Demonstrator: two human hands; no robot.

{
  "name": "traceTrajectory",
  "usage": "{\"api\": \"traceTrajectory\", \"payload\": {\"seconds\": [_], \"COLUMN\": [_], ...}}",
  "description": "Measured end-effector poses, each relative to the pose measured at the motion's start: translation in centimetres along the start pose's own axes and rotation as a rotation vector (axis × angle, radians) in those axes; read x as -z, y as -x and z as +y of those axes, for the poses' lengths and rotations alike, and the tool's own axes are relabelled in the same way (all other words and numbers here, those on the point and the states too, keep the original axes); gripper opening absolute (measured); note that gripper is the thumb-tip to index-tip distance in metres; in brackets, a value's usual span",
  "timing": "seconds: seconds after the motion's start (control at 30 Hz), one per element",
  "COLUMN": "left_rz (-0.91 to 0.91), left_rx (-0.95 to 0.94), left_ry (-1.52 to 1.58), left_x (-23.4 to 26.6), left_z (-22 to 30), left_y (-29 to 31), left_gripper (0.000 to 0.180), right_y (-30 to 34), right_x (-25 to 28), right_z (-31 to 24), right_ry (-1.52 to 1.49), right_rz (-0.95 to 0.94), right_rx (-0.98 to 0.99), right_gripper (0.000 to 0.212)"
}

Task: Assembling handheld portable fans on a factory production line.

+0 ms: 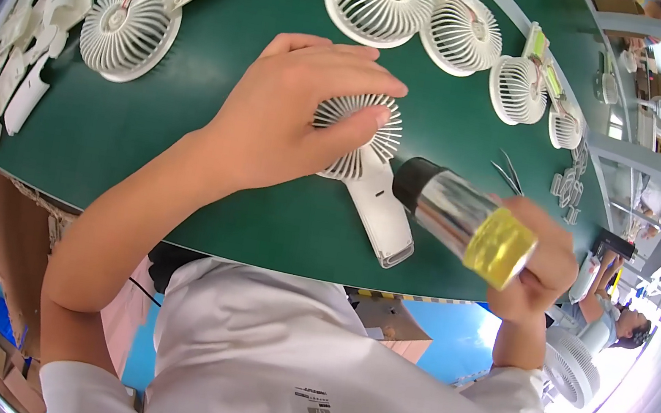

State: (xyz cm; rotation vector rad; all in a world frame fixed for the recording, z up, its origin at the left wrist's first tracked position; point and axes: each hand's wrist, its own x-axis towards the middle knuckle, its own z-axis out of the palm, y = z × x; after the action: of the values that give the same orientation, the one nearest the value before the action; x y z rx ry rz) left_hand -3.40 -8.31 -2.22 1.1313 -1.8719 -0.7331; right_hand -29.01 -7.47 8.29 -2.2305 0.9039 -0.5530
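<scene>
A white handheld fan (379,214) lies on the green table, its handle slanting toward me and its round ribbed grille pointing away. My left hand (284,114) wraps over the grille, with the thumb on its front and the fingers around the far rim. In my right hand (549,261) is a two-faced mallet (453,212) with a shiny metal head, one black end and one yellow end. The black end hovers beside the fan's handle, on its right. My fist hides the mallet's handle.
Open fan halves (130,27) with green batteries and red wires line the table's far side. White shell pieces (27,93) pile up at the left. Tweezers (510,173) and small grey parts (568,186) lie at the right. Another person (608,321) sits farther right.
</scene>
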Motion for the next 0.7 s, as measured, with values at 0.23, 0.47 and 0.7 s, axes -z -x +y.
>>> {"api": "traceTrajectory", "payload": {"seconds": [0.23, 0.47, 0.7], "left_rz": [0.019, 0.082, 0.01], "left_rx": [-0.024, -0.057, -0.077], "left_ry": [0.003, 0.069, 0.016], "left_x": [0.3, -0.6, 0.2], "left_z": [-0.3, 0.0, 0.1], "left_y": [0.3, 0.3, 0.3], "left_gripper": [0.026, 0.025, 0.037], "right_y": [1.5, 17.2, 32.3], "right_x": [0.7, 6.0, 9.0], "right_z": [1.1, 4.6, 14.8], "right_ry": [-0.239, -0.283, 0.367], "right_rz": [0.03, 0.904, 0.921], "right_rx": [-0.243, -0.592, -1.011], "right_gripper": [0.014, 0.027, 0.037]}}
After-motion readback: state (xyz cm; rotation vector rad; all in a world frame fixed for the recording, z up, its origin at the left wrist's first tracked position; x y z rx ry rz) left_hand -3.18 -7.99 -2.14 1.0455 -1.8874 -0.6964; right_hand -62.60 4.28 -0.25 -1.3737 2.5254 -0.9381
